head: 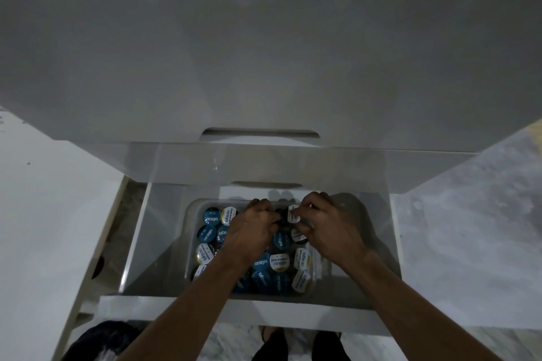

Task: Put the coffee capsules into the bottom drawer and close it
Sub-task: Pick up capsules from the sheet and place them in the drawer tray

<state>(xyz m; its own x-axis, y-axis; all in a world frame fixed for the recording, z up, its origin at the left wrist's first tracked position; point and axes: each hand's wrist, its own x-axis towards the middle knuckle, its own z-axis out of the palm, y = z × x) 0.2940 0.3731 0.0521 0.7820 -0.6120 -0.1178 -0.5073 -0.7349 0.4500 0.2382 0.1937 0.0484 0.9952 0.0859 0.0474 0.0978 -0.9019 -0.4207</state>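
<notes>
A white drawer unit point(264, 53) fills the upper view; its upper fronts are shut, each with a recessed handle slot. The bottom drawer point(378, 231) stands pulled out, white-walled, over a pale marbled floor point(469, 228) in dim light. Inside it sits a clear plastic tray point(192, 243), filled with coffee capsules point(275, 264) lying mostly lid-up: round foil lids in blue and in white with yellow. Print on the lids is partly readable; several appear to read "L'OR", smaller text illegible. Both forearms reach into the tray. The left hand point(249, 231) is curled closed among the capsules; what it holds cannot be told. The right hand point(325, 228) pinches a white-lidded capsule point(293, 213) between thumb and fingers.
</notes>
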